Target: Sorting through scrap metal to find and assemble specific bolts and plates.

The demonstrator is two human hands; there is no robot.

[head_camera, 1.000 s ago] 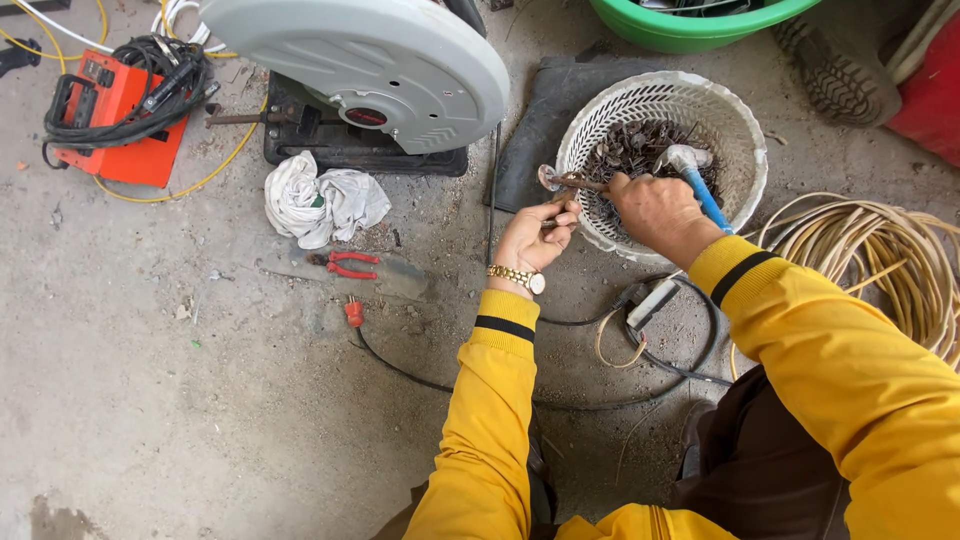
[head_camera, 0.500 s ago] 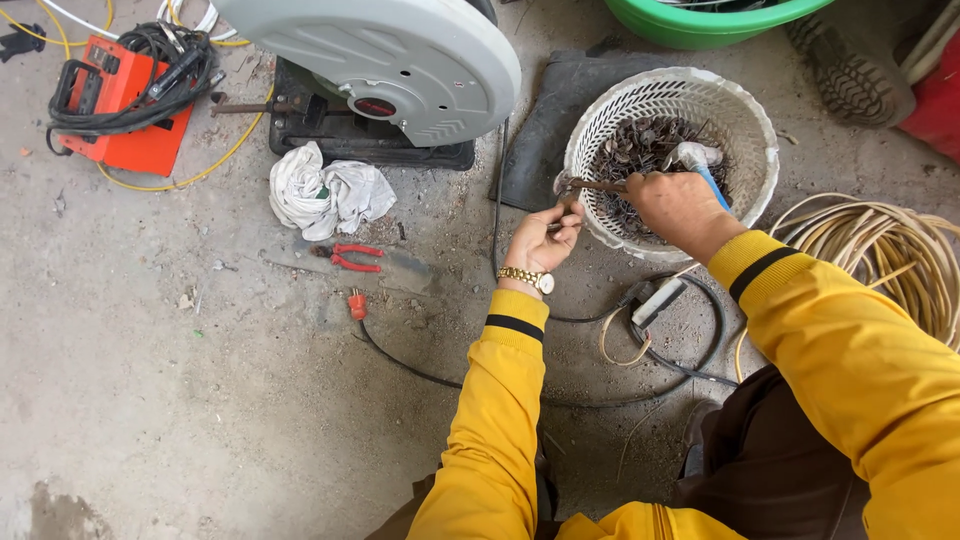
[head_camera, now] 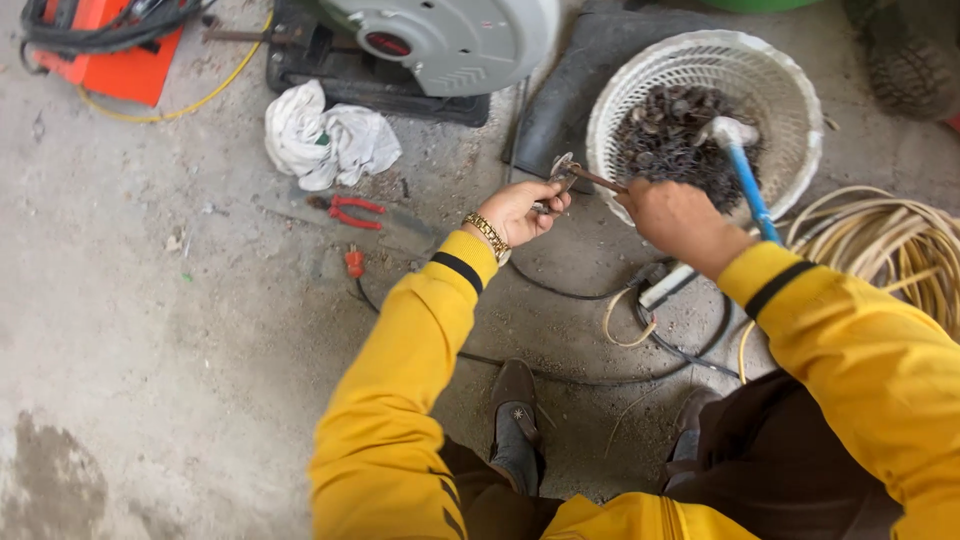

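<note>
Pinching a rusty bolt near its washer end, left hand is closing on it; right hand is gripping a blue-handled hammer. Bolt at white basket's 9 o'clock; probably stiff, light, gritty.

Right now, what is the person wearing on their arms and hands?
Both arms have bright yellow sleeves, each with a black band around the ribbed cuff. The left hand has a gold wristwatch just above its cuff. The right hand is bare, with no glove or watch showing.

Workshop floor: cut-off saw, welder, pliers, cable coils.
</note>
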